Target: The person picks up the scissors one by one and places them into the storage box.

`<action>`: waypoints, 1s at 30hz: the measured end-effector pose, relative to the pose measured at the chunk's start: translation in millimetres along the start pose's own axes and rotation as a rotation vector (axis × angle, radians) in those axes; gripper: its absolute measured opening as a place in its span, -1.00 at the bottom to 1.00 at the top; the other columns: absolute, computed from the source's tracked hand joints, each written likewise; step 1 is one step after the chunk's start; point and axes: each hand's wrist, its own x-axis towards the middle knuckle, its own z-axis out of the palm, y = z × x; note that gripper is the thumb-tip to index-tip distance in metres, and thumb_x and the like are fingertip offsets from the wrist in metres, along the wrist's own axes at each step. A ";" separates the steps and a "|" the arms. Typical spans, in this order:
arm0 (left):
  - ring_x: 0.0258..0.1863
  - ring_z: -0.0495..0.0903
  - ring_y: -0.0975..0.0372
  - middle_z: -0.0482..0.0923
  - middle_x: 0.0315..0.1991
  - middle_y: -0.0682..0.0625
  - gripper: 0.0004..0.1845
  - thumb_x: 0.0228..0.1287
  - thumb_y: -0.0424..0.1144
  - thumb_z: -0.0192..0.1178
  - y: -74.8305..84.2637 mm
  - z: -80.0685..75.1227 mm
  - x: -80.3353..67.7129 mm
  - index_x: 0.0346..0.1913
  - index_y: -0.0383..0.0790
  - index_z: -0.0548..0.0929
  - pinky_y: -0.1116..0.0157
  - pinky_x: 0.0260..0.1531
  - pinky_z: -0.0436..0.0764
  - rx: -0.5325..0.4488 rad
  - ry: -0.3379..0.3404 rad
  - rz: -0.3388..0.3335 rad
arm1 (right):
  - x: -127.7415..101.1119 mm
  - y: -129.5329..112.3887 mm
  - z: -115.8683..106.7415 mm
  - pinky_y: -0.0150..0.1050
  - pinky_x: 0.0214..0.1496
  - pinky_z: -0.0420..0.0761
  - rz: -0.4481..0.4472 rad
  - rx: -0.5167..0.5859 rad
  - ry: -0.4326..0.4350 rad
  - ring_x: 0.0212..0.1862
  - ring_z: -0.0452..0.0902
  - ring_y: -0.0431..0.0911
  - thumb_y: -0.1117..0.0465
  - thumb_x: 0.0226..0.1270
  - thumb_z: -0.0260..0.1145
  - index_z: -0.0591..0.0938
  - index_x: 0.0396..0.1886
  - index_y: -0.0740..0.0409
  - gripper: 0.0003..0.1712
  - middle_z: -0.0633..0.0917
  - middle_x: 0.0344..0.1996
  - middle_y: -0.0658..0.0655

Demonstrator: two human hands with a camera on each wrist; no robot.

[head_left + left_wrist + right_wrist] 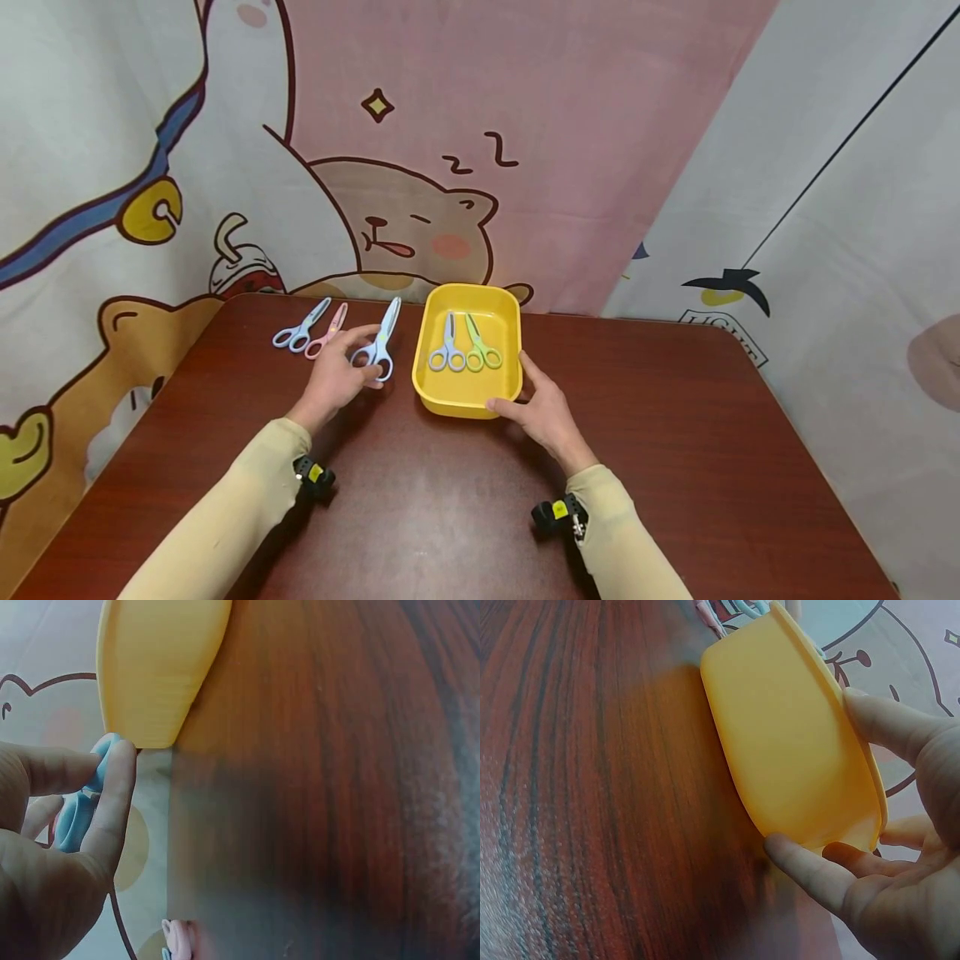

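Five pairs of scissors are showing in the head view, and we are working on the middle one. We are pinching the blue scissors (381, 342) at their handle loops with our left hand (337, 379), fingers (112, 795) curled round the loops, as the left wrist view confirms. They are lying on the brown table (675, 433) just left of the yellow tray (435, 400), close beside its left wall but apart from it in the head view. Their long axis is running away from us, handles toward us and blades pointing to the back edge of the table, tilted slightly to the right, nearly parallel with the tray's long side. The tray is therefore lying to the right of the held scissors, and our left hand is by far the nearer one to them. Our right hand (543, 412) is gripping the tray at its near right corner, thumb (885, 720) on the rim and fingers along the outer wall. Inside the tray a pale blue pair (448, 346) and a green pair (477, 343) are lying side by side, handles toward us. Farther left on the table a light blue pair (302, 327) and a pink pair (327, 331) are resting untouched, close together.
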 end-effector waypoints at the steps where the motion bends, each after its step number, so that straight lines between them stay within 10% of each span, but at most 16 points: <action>1: -0.18 0.48 0.05 0.36 0.14 -0.36 -0.27 0.16 -0.71 0.25 1.7 0.2 -0.6 0.43 -0.30 0.47 0.10 -0.37 0.78 0.004 0.000 0.000 | 0.0 0.3 0.0 -0.07 0.17 0.67 0.002 0.000 0.000 0.22 0.63 0.10 0.06 0.17 0.62 0.06 0.69 0.04 0.24 0.25 0.59 0.18; 30: -0.16 0.51 0.00 0.41 0.04 -0.28 -0.32 0.17 -0.65 0.31 37.6 7.7 -8.8 0.39 -0.28 0.52 0.00 -0.35 0.78 0.049 -0.024 0.094 | 0.5 -0.6 0.8 -0.17 0.07 0.69 0.004 0.033 0.005 0.14 0.65 0.07 0.12 0.16 0.63 0.08 0.69 -0.01 0.23 0.36 0.52 0.20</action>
